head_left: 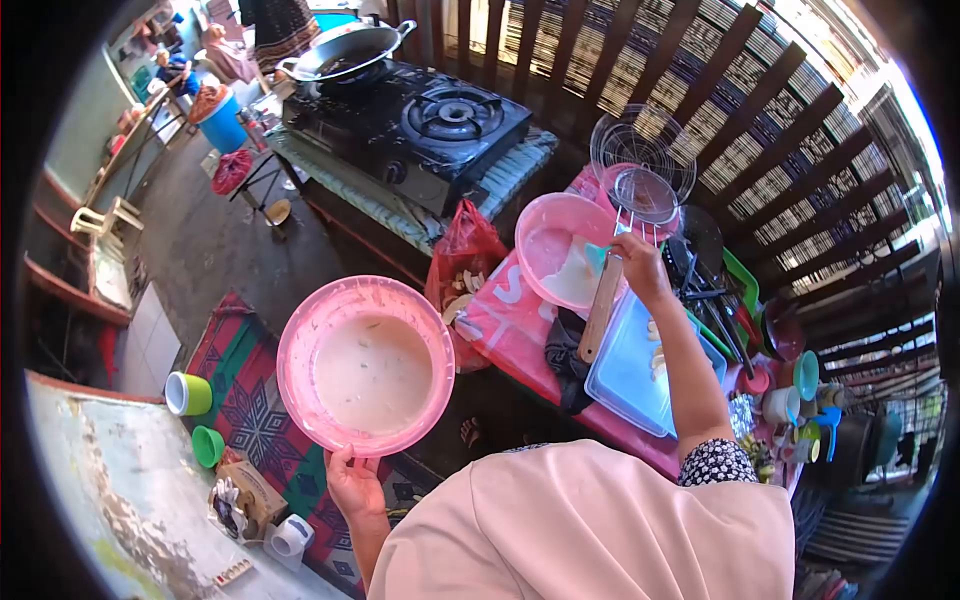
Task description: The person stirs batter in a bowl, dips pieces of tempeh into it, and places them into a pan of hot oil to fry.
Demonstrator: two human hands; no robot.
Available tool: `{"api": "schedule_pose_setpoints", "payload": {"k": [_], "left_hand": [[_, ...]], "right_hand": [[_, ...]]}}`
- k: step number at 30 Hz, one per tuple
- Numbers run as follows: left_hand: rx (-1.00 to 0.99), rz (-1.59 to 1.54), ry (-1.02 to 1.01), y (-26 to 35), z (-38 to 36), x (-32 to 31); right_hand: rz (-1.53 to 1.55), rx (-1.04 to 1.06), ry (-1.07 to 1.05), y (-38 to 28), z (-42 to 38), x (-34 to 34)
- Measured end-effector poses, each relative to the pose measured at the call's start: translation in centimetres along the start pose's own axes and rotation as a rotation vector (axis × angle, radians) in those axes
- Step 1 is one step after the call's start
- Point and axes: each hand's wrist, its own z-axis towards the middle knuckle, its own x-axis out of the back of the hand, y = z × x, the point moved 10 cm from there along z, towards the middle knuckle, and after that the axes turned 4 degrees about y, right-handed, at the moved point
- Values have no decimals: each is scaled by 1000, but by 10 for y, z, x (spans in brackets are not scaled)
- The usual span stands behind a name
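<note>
My left hand (355, 485) grips the near rim of a large pink basin (292, 375), its thumb up at the edge. Pale, milky liquid (372, 372) with small flecks fills the bottom. On the right, my right hand (640, 265) is closed round the upper part of a long wooden handle (601, 315) that leads to a wire strainer (645, 195). Beside these fingers, a teal and whitish utensil (597, 258) lies in a smaller pink basin (535, 235) that has white liquid in it.
A black gas stove (440, 130) carries a wok (345, 52). A red plastic bag (465, 245) hangs by the pink table (505, 320). Below my right forearm sits a blue-white tray (640, 375). Green cups (207, 446) and a carton (258, 492) stand left; people are visible far back.
</note>
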Motion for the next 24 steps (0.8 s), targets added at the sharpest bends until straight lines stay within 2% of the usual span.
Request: {"api": "schedule_pose_setpoints", "payload": {"k": [3,5,7,8,11,12,13,15,19,21,22,24], "left_hand": [[42,17,-40,-1,15,-15],[64,33,-64,-5,24,-25],[81,70,-98,-4,28,-35],[82,76,-101,-2,28,-39],[96,83,-124,-4,30,-53],[103,81,-126,-3,30,-54],[113,81,-128,-3,31,-54],[114,91,-132,-2,37,-53],[94,111,-147,-5,44,-60],[95,103,-141,-5,45,-61],[91,97,-136,-5,45,-62],[97,92,-152,-4,43,-68]], "right_hand": [[68,-109,51,-24,4,16],[127,-147,71,-18,-4,1],[80,-183,-31,-15,-11,-28],[-39,-191,-161,-12,-17,-45],[-145,-231,-116,12,-30,-64],[-143,-364,-181,22,-37,-67],[-145,-372,-179,23,-39,-67],[-219,-530,-349,39,-52,-74],[-312,-578,-389,36,-55,-67],[-245,-508,-202,25,-48,-56],[-245,-507,-203,24,-48,-55],[-278,-531,-336,21,-49,-63]]}}
